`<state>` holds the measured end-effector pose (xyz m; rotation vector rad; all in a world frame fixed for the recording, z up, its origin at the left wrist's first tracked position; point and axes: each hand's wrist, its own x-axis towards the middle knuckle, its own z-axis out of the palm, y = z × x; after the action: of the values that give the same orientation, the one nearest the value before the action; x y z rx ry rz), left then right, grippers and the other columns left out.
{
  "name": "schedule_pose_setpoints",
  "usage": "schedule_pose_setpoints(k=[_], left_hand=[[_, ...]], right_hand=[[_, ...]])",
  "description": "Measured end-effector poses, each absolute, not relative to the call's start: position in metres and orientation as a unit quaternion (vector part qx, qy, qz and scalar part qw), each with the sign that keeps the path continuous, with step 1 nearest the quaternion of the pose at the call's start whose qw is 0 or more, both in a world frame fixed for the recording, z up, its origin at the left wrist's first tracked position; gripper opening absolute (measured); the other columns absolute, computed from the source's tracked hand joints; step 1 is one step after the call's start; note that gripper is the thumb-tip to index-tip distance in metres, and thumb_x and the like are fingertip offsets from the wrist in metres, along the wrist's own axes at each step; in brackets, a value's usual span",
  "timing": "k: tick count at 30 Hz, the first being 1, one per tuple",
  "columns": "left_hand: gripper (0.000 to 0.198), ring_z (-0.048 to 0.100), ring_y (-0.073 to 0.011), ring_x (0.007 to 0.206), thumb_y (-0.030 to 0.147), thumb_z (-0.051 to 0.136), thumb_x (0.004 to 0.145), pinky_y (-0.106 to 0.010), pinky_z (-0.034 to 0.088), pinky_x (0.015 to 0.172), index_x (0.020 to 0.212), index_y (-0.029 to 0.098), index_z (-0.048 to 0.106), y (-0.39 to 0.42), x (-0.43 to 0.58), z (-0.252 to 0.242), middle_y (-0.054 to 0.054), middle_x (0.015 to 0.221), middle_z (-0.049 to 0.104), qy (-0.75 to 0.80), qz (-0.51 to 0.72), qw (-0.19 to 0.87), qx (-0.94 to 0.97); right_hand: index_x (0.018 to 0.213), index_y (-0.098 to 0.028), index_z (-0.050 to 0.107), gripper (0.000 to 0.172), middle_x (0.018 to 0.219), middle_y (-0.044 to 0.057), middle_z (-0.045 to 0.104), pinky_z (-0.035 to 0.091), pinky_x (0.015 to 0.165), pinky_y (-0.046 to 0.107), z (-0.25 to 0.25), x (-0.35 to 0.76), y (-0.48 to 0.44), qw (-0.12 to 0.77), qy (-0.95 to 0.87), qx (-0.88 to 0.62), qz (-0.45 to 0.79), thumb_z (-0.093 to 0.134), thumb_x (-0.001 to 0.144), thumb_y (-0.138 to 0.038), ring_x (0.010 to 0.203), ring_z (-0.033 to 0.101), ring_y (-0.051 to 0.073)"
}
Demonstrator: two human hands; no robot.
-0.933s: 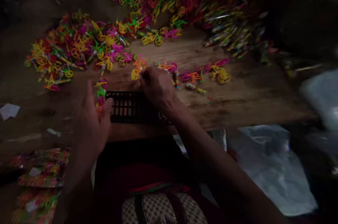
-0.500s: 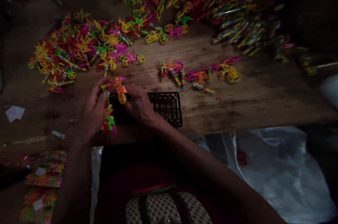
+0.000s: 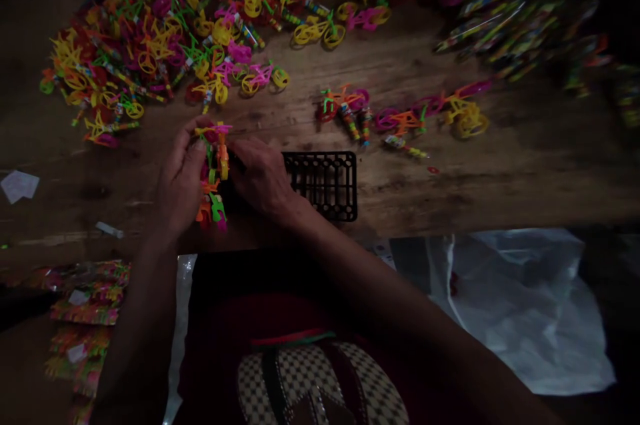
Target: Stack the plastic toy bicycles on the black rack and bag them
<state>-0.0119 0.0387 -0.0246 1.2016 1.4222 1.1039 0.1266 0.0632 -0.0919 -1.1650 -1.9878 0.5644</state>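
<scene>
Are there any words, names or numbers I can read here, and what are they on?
No words, names or numbers can be read.
Patterned little tubes: markings too small and blurred.
White slips on the colourful packets: too blurred to tell if anything's written.

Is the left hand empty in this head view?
No, the left hand holds a bunch of small colourful plastic toys between its thumb and fingers.
</scene>
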Motion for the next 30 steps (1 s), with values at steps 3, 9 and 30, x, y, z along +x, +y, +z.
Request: schedule_pose_setpoints(k=[3,9,30], left_hand=[[0.029,0.066,-0.0243,0.118,0.036,0.053,0.098,-0.041,0.051,0.106,0.124,0.028,0.064,0.037,-0.011,-0.024,-0.001,0.119,0.071,0.568,0.447,0.500,0.477],[0.045,0.055,-0.0249,0.137,0.030,0.059,0.095,-0.044,0.043,0.118,0.139,0.030,0.051,0.032,-0.013,-0.029,-0.004,0.141,0.062,0.538,0.432,0.507,0.517],[0.056,0.067,-0.0206,0.102,0.019,0.063,0.083,-0.039,0.053,0.094,0.138,0.024,0.052,0.039,-0.011,-0.021,-0.003,0.118,0.067,0.575,0.393,0.482,0.532]], right_hand=[[0.103,-0.017,0.071,0.021,0.101,0.008,0.076,0.052,0.089,0.035,-0.094,0.128,0.067,0.379,-0.776,-0.454,0.219,0.052,0.096,-0.017,0.098,0.067,0.023],[0.110,-0.017,0.071,0.026,0.109,0.009,0.076,0.052,0.092,0.034,-0.095,0.132,0.072,0.388,-0.786,-0.410,0.251,0.051,0.094,-0.013,0.104,0.068,0.023],[0.110,-0.018,0.057,0.018,0.109,0.011,0.070,0.051,0.095,0.038,-0.097,0.124,0.069,0.370,-0.778,-0.447,0.242,0.052,0.093,-0.015,0.105,0.063,0.025]])
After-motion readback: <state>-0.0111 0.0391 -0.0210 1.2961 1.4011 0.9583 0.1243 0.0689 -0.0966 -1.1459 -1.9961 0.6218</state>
